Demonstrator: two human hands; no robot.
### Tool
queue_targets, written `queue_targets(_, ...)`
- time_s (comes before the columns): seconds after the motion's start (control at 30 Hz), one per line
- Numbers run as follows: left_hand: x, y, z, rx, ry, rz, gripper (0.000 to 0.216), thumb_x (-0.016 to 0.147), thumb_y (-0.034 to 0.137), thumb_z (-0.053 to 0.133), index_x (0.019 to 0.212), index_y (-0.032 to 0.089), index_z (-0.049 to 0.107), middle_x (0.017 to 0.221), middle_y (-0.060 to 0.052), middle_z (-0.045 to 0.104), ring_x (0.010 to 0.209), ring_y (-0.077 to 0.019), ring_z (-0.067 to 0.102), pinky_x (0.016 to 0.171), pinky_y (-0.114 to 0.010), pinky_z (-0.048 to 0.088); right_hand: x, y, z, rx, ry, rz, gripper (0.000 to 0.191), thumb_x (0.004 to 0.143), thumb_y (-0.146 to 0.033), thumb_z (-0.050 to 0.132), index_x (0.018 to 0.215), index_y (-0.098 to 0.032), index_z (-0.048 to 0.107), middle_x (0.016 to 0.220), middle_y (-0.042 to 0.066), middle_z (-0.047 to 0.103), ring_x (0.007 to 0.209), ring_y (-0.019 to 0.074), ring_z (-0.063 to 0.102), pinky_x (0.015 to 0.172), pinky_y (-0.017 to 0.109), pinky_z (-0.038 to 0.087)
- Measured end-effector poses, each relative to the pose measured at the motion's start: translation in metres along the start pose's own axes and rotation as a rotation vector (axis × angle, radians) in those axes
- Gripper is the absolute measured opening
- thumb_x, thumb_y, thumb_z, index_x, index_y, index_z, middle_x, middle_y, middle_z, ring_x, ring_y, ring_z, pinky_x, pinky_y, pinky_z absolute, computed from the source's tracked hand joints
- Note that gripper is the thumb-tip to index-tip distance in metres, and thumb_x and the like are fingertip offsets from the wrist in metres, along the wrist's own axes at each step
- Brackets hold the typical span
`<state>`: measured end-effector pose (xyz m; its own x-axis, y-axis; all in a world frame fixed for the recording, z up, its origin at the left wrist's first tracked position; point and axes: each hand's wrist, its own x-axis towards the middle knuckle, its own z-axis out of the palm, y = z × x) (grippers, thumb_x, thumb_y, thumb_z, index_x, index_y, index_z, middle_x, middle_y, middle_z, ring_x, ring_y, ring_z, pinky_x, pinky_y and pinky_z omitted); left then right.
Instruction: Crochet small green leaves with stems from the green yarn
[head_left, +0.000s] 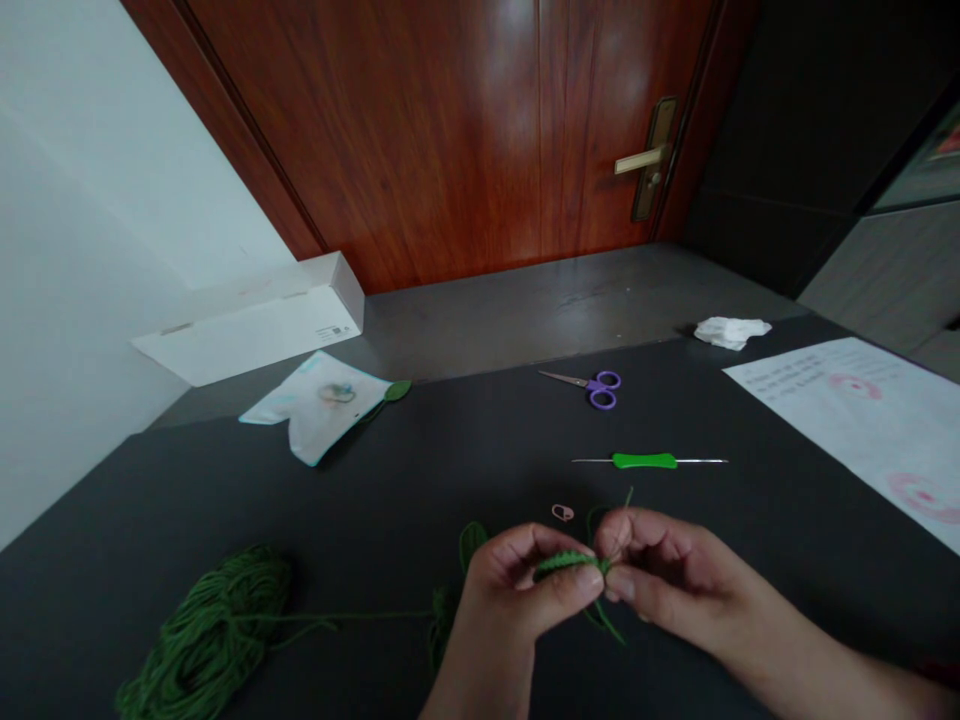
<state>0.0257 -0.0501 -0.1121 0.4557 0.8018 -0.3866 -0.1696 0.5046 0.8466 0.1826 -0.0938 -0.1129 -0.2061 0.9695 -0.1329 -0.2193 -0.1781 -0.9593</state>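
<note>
Between the thumb and fingers of my left hand (517,585) is a small green crocheted leaf (562,562), partly covered by the thumb. My right hand (667,570) is closed in a pinch at the leaf's right end, holding green yarn (613,625) there. One thin strand pokes up above the right fingers, and loose tails hang below the two hands. Whether a needle is in the right fingers is too small to tell. Just beyond the hands lies a pink stitch marker (562,512). Another green piece (472,543) shows behind my left hand.
A green yarn skein (214,635) lies at left, its strand running toward my left wrist. Farther off are a green-handled crochet hook (645,461), purple scissors (600,388), a plastic pouch (330,405), a green leaf (397,390), a white box (270,325), crumpled tissue (731,332) and a printed sheet (862,410).
</note>
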Motion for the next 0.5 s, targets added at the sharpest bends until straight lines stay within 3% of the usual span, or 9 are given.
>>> queue_targets(0.27, -0.0038, 0.0034, 0.0049, -0.121, -0.008, -0.022, 0.008, 0.057, 0.017, 0.077, 0.062, 0.015, 0.071, 0.060, 0.001, 0.066, 0.062, -0.0115, 0.052, 0.066, -0.026, 0.038, -0.0054, 0.0001, -0.0018, -0.194, -0.014, -0.071, 0.016, 0.087, -0.034, 0.054, 0.077, -0.022, 0.048, 0.070, -0.003, 0.044, 0.066, 0.0150, 0.040, 0.061, 0.026, 0.035)
queue_targets(0.5, -0.0057, 0.0066, 0.0063, -0.155, -0.003, -0.040, 0.006, 0.058, 0.015, 0.076, 0.061, 0.015, 0.071, 0.059, 0.001, 0.066, 0.063, -0.0117, 0.053, 0.068, -0.026, 0.038, -0.0005, -0.0055, -0.0008, -0.087, -0.016, -0.041, 0.026, 0.084, -0.043, 0.058, 0.073, -0.021, 0.050, 0.066, -0.003, 0.043, 0.061, 0.0140, 0.038, 0.057, 0.026, 0.034)
